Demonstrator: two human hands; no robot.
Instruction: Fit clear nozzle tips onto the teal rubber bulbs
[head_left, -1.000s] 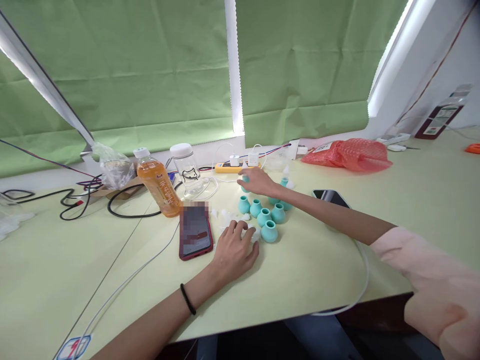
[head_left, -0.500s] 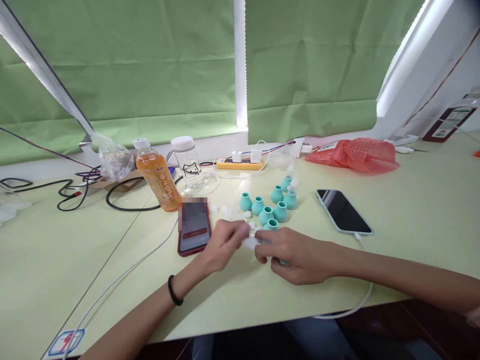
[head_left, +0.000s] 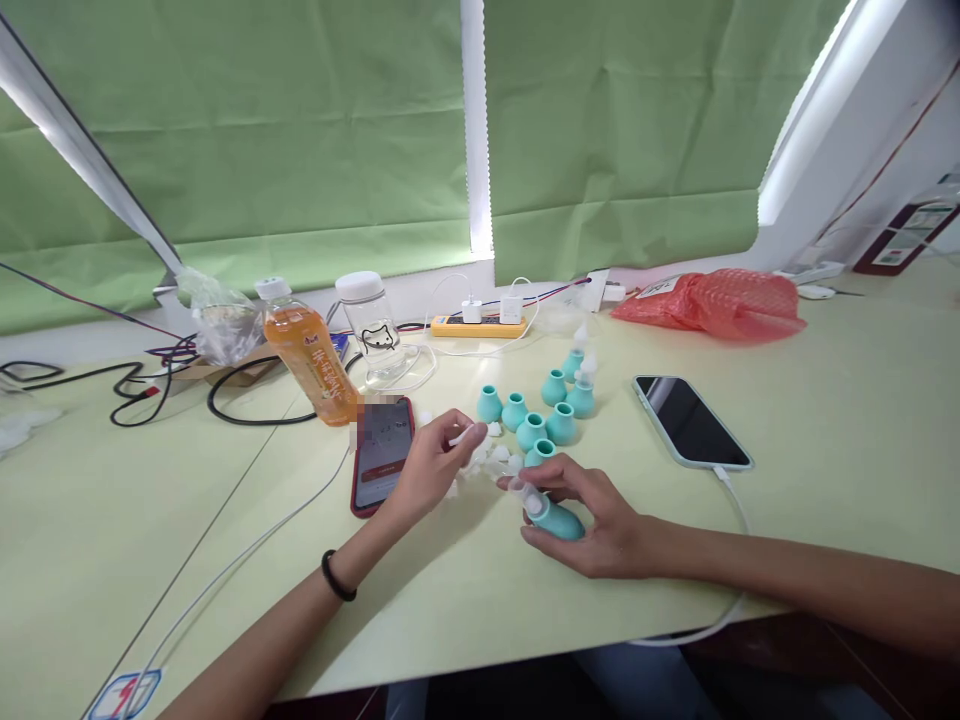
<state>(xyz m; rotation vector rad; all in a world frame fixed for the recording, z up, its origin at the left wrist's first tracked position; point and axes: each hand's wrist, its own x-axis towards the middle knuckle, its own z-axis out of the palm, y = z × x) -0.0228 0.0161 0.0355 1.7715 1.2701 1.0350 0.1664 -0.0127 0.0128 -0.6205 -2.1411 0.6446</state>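
Observation:
My right hand [head_left: 600,515] is wrapped round a teal bulb [head_left: 557,519] that lies tilted on its side, a translucent nozzle [head_left: 523,491] at its neck pointing up and left. My left hand [head_left: 437,455] pinches a small white piece [head_left: 463,436] between thumb and fingers, left of the loose pieces. Small white and clear plastic parts [head_left: 495,459] lie scattered between my hands. Beyond them several teal bulbs [head_left: 532,432] stand upright with open necks. At the back right of this group, one bulb [head_left: 580,398] has a translucent piece on top.
A red-cased phone [head_left: 382,455] lies beside my left hand, with an orange drink bottle [head_left: 311,365] and a clear jar [head_left: 373,335] behind. Another phone [head_left: 691,422] is plugged in at the right. Farther back are a yellow power strip [head_left: 480,326] and a red bag [head_left: 712,305].
My hands have moved apart. My right hand has turned, so the teal bulb and nozzle in it now show. My left hand has drawn slightly back and up, with a white piece in its fingers.

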